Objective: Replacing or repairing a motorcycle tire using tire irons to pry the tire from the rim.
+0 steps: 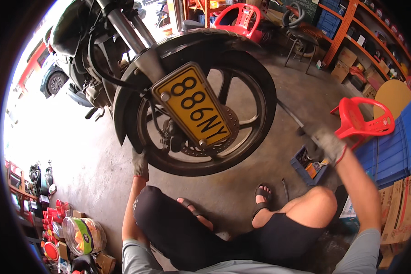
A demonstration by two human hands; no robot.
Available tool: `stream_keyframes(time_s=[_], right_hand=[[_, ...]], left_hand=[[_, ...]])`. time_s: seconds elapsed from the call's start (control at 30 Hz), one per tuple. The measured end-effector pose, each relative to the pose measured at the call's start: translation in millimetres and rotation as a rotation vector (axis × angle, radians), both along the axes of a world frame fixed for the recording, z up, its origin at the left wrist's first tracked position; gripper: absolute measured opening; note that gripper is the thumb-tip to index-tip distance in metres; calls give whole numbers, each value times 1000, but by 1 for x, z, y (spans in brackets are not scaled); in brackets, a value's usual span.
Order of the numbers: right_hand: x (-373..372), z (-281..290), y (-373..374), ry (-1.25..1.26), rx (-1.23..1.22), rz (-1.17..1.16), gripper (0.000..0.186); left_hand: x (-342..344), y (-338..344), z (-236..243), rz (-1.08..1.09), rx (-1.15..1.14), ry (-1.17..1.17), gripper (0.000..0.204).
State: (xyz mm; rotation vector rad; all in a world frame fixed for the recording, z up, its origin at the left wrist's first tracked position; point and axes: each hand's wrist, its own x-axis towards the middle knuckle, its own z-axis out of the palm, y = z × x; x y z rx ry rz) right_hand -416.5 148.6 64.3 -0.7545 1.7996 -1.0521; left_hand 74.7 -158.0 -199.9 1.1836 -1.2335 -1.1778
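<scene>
A motorcycle front wheel [251, 157] with a black tyre, spoked rim and brake disc fills the middle, still on its fork [128, 34]. A yellow number plate [194, 105] is fixed across its side. My left hand [140, 165], in a grey glove, is at the tyre's lower left edge, its fingers mostly hidden by the tyre. My right hand [328, 142], gloved and slightly blurred, is closed round a long thin metal bar [291, 113] that looks like a tyre lever. The bar's far end meets the tyre's right edge.
A blue tool box [301, 169] and a thin metal tool [285, 188] lie on the floor near my right foot. Red plastic chairs [363, 119] stand right and at the back. Orange shelves [340, 34] line the right wall. A clear plastic jar [84, 235] is at lower left.
</scene>
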Motion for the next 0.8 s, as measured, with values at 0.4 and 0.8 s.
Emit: stream_keyframes(time_s=[0.4, 0.8], right_hand=[[51, -88, -27, -613, -101, 127, 24], [57, -262, -102, 43, -491, 181, 9]], left_hand=[[-27, 14, 14, 63, -12, 51, 39], [-24, -2, -6, -7, -40, 59, 43]])
